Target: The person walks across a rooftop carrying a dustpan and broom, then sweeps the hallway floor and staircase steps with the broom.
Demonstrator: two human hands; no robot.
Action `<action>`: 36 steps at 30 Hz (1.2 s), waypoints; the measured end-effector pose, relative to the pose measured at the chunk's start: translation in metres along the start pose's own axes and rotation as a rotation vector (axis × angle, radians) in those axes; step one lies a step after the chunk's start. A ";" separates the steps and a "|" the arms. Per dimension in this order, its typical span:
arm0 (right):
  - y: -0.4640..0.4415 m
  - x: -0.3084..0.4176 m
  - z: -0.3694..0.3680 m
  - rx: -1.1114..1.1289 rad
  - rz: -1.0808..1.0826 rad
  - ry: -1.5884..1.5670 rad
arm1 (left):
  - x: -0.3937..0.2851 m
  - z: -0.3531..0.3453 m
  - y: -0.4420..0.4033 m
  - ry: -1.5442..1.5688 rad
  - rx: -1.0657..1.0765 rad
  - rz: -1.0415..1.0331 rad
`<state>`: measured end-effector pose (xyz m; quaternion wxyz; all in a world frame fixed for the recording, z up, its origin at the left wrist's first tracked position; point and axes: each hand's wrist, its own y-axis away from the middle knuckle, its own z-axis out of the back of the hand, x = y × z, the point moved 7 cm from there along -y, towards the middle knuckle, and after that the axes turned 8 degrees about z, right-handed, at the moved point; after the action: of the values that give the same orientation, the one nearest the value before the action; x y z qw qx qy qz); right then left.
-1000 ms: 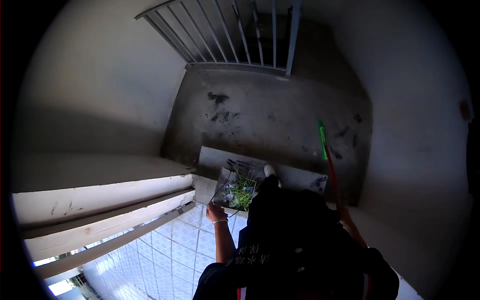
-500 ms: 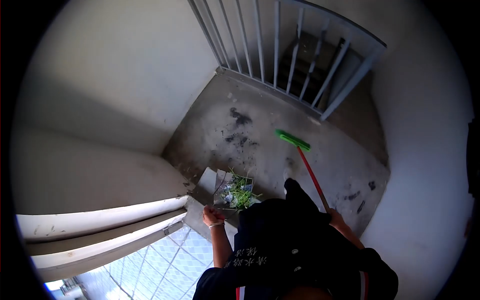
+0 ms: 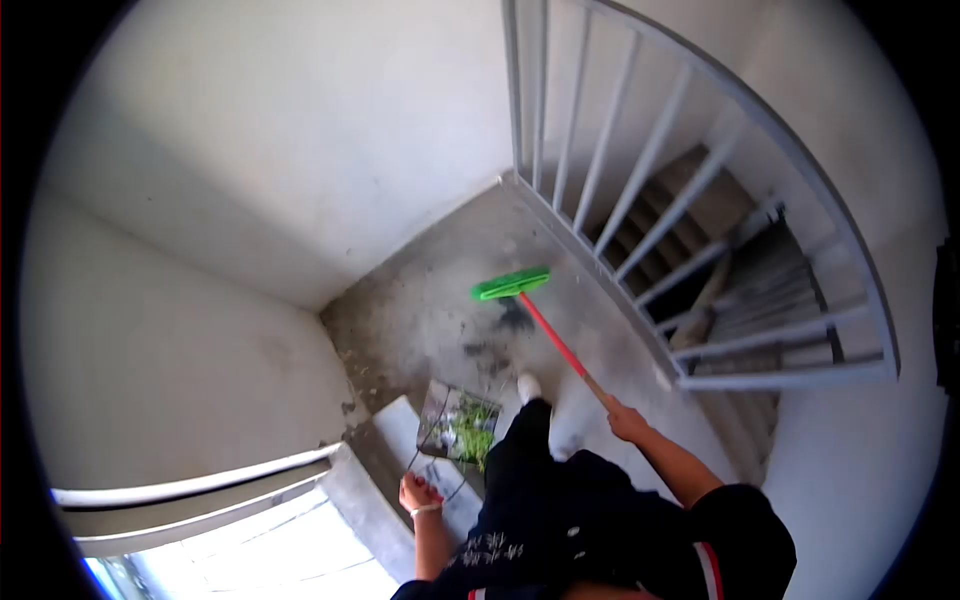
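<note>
My right hand point(image 3: 627, 421) is closed round the wooden-looking upper part of a broom handle point(image 3: 555, 343) with a red lower part. The green broom head point(image 3: 512, 284) is over the grey landing floor, beside dark stains. Lower left, my left hand point(image 3: 418, 492), with a light band at the wrist, is closed on the thin dark handle of a dustpan point(image 3: 433, 414). Green plant stems point(image 3: 468, 428) and bits of litter lie in the dustpan, next to my leg.
A grey metal railing point(image 3: 630, 170) curves along the right, with stairs point(image 3: 690, 205) going down behind it. Pale walls point(image 3: 270, 130) enclose the landing. A step slab point(image 3: 400, 425) and a bright doorway with a sill point(image 3: 365, 510) are at lower left. My shoe point(image 3: 529, 387) is on the floor.
The view has turned and the railing now fills the right side. The broom head has moved left and farther forward. My right arm reaches farther out; both hands keep their hold.
</note>
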<state>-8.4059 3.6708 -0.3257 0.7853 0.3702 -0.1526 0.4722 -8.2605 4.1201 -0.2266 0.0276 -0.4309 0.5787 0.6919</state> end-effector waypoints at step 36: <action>-0.413 0.145 0.070 0.622 0.331 0.175 | 0.082 -0.054 0.055 0.387 -1.085 0.116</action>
<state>-7.9715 3.5956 -0.3739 0.5579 0.5200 0.0082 0.6468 -8.3117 4.0197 -0.2331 -0.3416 -0.4695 0.1584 0.7986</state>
